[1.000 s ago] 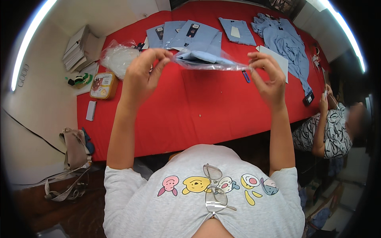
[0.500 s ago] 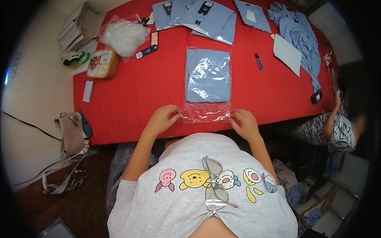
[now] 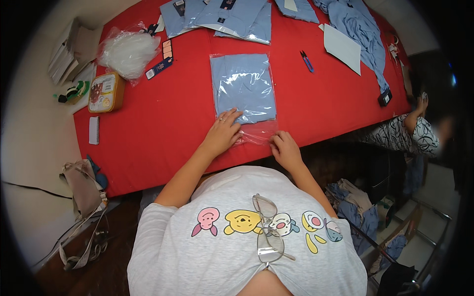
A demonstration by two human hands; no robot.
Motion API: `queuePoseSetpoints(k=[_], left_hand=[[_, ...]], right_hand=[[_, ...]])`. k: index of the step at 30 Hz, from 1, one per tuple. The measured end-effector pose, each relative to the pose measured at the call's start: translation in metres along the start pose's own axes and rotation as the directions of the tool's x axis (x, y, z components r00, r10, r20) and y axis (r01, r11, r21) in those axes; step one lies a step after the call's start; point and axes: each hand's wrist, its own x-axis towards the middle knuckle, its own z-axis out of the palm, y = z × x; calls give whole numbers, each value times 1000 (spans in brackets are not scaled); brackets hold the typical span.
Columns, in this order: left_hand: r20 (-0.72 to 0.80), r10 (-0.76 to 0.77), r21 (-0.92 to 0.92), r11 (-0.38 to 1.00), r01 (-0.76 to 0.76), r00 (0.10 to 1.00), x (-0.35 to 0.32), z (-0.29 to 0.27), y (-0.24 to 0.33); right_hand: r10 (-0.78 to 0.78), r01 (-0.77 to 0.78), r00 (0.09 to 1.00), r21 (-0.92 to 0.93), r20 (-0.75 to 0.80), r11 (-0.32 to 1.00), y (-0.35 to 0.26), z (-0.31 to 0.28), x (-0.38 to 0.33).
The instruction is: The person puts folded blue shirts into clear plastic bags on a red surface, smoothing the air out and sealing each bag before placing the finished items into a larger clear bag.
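Note:
A folded light blue garment [image 3: 242,81] lies inside a clear plastic bag [image 3: 257,132] on the red-covered table in front of me. The bag's loose, see-through end points toward me, past the folded fabric. My left hand [image 3: 224,130] rests on the bag's lower left, with its fingers extended over the garment's near edge. At the near right corner of the bag, my right hand [image 3: 286,148] has its fingers bent together on the plastic's edge.
More bagged blue garments [image 3: 237,19] lie at the back. Blue thread snips [image 3: 307,61], a white sheet [image 3: 343,49] and a loose blue garment [image 3: 358,34] lie to the right. Clear bags [image 3: 129,53], tags [image 3: 159,68] and a yellow container [image 3: 107,92] sit left. Another person [image 3: 417,123] is at the right.
My left hand has left the bag's near left corner and moved up and right onto the garment's lower edge. My right hand stays at the near right corner. The whole view has shifted.

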Motion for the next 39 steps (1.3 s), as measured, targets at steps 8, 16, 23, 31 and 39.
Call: queuePoseSetpoints(k=[8,16,23,31,39], left_hand=[[18,-81,-147,986,83,997,13,-19,1],[-66,12,-16,1000,-13,998,5,-23,10],[-208,-25,-159,987,-8,978,16,-50,45],[-93,210,-193,955,-225,973,10,-51,81],[-58,-217,-345,920,184,975,26,-50,30]], right_hand=[[-152,158,979,39,-138,987,-28,2,-5],[-156,158,980,11,-121,987,-29,14,-6],[-272,272,962,75,-13,959,-42,26,1],[-124,147,987,-268,102,952,-30,94,128],[-250,275,962,-413,113,869,-13,100,119]])
